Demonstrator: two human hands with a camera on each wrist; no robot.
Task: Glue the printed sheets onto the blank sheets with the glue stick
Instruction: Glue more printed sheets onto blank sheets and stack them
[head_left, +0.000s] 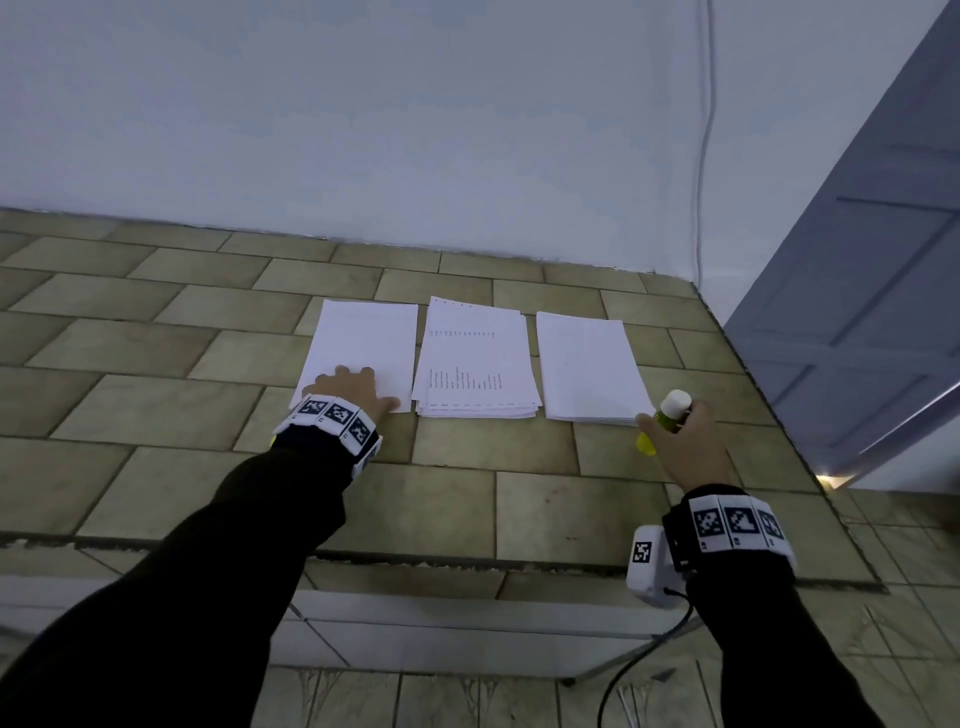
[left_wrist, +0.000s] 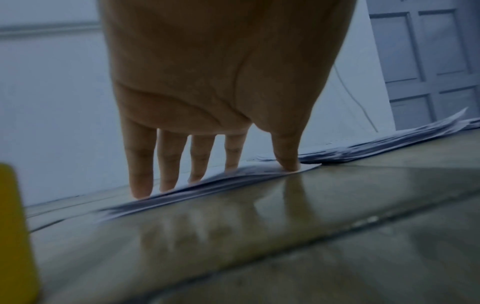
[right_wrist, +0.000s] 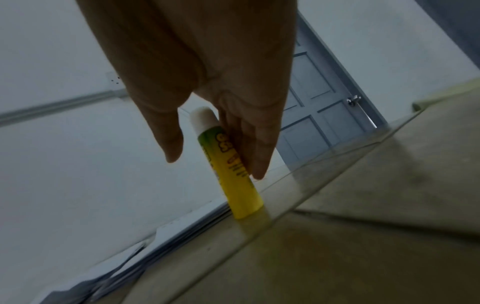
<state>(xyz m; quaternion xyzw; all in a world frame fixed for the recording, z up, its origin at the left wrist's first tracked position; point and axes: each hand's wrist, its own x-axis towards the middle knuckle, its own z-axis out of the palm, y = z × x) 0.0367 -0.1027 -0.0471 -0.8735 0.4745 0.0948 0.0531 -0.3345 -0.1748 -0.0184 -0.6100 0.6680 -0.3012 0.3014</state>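
Note:
Three stacks of paper lie side by side on the tiled surface (head_left: 156, 415): a blank stack (head_left: 369, 338) on the left, a printed stack (head_left: 475, 358) in the middle, a blank stack (head_left: 589, 364) on the right. My left hand (head_left: 363, 387) presses flat on the near edge of the left blank stack (left_wrist: 233, 174), fingers straight and spread. The yellow glue stick (head_left: 675, 402) with a white cap stands on its base just right of the right stack. My right hand (head_left: 667, 423) is around it: straight fingers (right_wrist: 257, 148) lie against the stick (right_wrist: 241, 195), the thumb (right_wrist: 168, 144) a little apart.
A pale wall (head_left: 415, 130) rises right behind the stacks, with a thin cable (head_left: 702, 156) running down it. A grey panelled door (head_left: 857, 312) stands at the right. The tiled surface ends in a front edge (head_left: 467, 561) near me, with bare tiles between it and the stacks.

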